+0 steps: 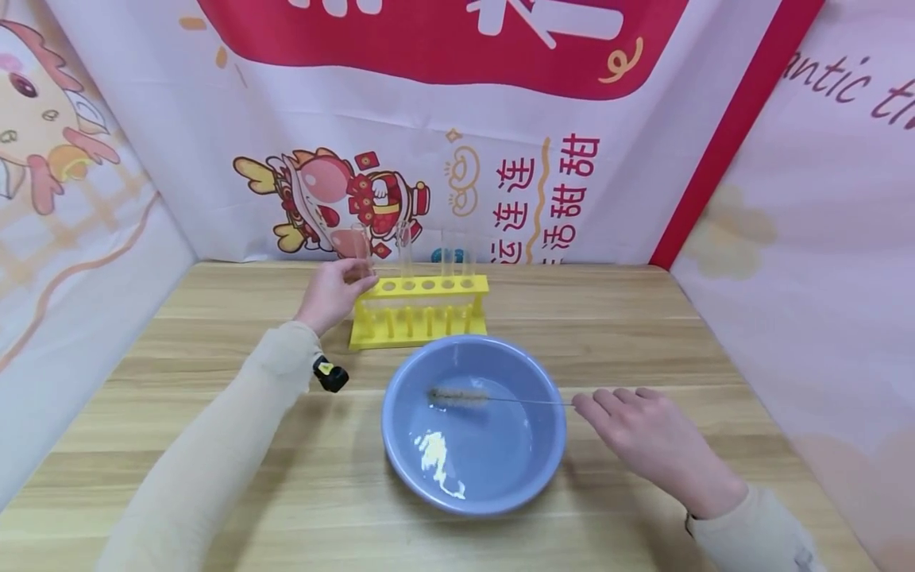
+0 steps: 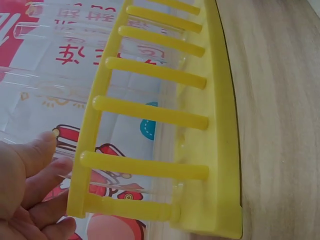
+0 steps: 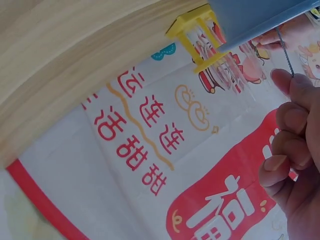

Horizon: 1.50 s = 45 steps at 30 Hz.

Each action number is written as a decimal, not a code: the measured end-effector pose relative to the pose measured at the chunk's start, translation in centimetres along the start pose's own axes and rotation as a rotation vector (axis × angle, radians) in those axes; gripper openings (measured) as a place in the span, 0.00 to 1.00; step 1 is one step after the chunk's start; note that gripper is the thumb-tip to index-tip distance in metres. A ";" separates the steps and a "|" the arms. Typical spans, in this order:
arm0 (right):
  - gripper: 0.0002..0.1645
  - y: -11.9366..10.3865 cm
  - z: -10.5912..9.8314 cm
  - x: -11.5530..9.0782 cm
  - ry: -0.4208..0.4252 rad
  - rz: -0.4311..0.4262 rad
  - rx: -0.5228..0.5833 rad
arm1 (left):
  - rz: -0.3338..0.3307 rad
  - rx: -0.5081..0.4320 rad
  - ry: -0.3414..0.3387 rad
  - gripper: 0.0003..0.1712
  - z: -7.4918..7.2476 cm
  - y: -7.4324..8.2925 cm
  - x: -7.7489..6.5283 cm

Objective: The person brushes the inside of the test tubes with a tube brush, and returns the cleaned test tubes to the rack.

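At the left end of a yellow test tube rack (image 1: 446, 290), my left hand (image 1: 334, 292) pinches a clear glass test tube (image 1: 361, 245) that stands in the end hole. In the left wrist view, the thumb and fingers (image 2: 35, 155) lie beside the rack's upper bar. My right hand (image 1: 654, 437) grips the thin twisted wire handle of a test tube brush (image 1: 457, 397). The brush's bristle head hangs over the inside of a blue basin (image 1: 554, 445); whether it touches the water cannot be seen. The right wrist view shows the wire (image 3: 286, 52) between thumb and finger.
Several more clear test tubes, such as one tube (image 1: 405, 254), stand upright in the rack. The basin holds shallow water and sits in front of the rack on a wooden table (image 1: 608, 318). A printed cloth backdrop (image 1: 608, 199) rises behind the table.
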State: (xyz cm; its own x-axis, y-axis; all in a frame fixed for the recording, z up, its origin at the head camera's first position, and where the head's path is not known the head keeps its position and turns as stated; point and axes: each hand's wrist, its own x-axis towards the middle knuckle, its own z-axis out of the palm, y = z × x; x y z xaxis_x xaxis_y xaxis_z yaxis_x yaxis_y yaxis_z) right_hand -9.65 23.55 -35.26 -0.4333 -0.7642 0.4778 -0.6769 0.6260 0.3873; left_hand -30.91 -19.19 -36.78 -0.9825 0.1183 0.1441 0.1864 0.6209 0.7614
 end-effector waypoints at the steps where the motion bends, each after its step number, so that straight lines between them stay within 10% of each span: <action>1: 0.24 0.0 0.0 -0.1 0.015 0.021 0.018 | 0.003 -0.003 0.012 0.22 0.0 0.0 0.0; 13: 0.27 0.6 -1.4 -1.4 0.235 0.344 0.182 | 0.245 -0.092 0.226 0.21 -2.9 5.2 -2.2; 18: 0.29 1.1 -2.1 -2.4 0.265 0.429 0.227 | 0.522 0.121 0.223 0.20 -4.5 7.9 -5.5; 23: 0.29 1.5 -2.5 -2.7 0.359 0.443 0.309 | 0.723 0.403 0.081 0.23 -4.9 8.1 -9.6; 31: 0.28 1.2 -3.4 -2.0 0.433 0.454 0.444 | 0.682 0.649 -0.031 0.25 -4.2 7.2 -14.8; 45: 0.18 0.8 -3.2 -2.3 0.537 0.436 0.520 | 0.711 0.682 -0.022 0.25 -3.0 8.1 -16.9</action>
State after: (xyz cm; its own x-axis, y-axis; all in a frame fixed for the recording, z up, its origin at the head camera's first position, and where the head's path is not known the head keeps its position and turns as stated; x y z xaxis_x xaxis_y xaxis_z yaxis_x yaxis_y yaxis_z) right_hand -7.28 26.27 -33.52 -0.4669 -0.2135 0.8582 -0.7587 0.5953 -0.2646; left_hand -12.76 -18.50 -31.14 -0.6424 0.6476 0.4098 0.7011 0.7126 -0.0270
